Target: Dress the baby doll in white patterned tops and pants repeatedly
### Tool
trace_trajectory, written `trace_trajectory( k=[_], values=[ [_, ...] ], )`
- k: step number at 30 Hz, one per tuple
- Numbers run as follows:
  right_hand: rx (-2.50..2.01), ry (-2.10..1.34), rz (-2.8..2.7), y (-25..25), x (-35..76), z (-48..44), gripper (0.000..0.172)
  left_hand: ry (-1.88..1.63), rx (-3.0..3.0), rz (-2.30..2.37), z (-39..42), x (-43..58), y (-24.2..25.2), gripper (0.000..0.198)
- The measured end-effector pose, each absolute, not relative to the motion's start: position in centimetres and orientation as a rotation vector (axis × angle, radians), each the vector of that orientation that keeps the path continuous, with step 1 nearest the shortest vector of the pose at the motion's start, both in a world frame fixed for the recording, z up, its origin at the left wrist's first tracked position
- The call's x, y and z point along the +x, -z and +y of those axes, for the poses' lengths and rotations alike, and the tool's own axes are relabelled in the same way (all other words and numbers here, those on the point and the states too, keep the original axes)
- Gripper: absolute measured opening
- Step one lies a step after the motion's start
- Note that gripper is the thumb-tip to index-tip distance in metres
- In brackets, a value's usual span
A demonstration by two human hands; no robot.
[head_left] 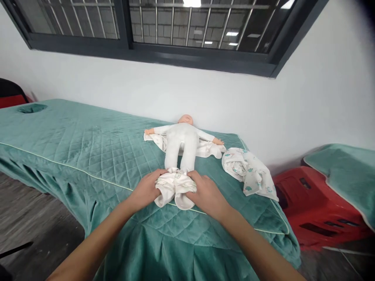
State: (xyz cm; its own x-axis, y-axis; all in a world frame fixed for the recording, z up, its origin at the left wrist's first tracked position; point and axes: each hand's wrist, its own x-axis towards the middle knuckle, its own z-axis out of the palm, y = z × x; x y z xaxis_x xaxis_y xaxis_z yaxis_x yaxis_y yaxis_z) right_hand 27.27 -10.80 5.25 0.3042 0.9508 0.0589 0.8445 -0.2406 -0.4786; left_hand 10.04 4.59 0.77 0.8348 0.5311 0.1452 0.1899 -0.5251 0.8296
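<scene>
White doll (183,137) lay ctr. of frame on the green bed cover (102,146), head twd. the wall (216,93), arms out to both sides, legs pointing down-frame twd. the person. Small white pants (175,182) sat bunched at the lower ends of its legs, just below ctr.; couldn't tell how far the feet went in.

L hand (147,190) pinched the pants' left edge, R hand (208,194) pinched the right edge, thumbs on top, other fingers mostly hidden. Both pant legs hung open-ended twd. the bottom, btwn the hands.

A light printed garment (206,149) was spread under the doll, showing below both arms. Rt. of ctr., a white cloth w/ green print (258,175) lay partly crumpled nr. the bed's rt. end.

Far rt.: red stool (310,210) w/ green cloth (342,168) over it. Upper left to upper rt.: dark-framed window (202,62) w/ metal bars behind. Left edge: part of a black-and-red chair (11,93).
</scene>
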Motion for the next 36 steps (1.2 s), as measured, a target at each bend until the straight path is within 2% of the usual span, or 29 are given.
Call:
trace_trajectory(
  k=[7, 11, 15, 20, 24, 29, 32, 36],
  values=[
    [-1.917, -0.763, -1.468, -7.7, 26.4, -12.5, 0.032, -0.243, 2.116, 0.404, 4.3, 7.7, -4.6, 0.024],
    [-1.869, -0.874, -1.534, -10.2, 27.4, -12.2, 0.041, -0.055, 2.244, 0.282, 5.4, 7.2, -7.8, 0.019],
    [-1.871, -0.951, -1.802, -14.1, 28.7, -11.2, 0.044, 0.201, 2.243, 0.121, 7.1, 7.1, -12.8, 0.025],
    [-1.883, -0.931, -1.991, -19.6, 28.6, -9.8, 0.044, 0.431, 2.179, -0.033, 9.0, 7.8, -19.0, 0.051],
    [-1.887, -0.922, -2.034, -23.0, 27.7, -8.7, 0.045, 0.117, 2.388, 0.125, 8.8, 9.1, -22.0, 0.029],
    [-1.843, -0.911, -2.026, -24.9, 26.8, -8.1, 0.038, -0.250, 2.488, 0.166, 6.5, 10.2, -23.5, 0.011],
    [-1.756, -0.944, -1.908, -25.2, 26.5, -8.3, 0.034, -0.398, 2.464, 0.223, 5.4, 10.1, -23.9, 0.006],
    [-1.671, -0.989, -1.756, -25.6, 26.9, -9.0, 0.036, -0.322, 2.429, 0.219, 5.3, 9.2, -24.0, 0.010]
  ],
)
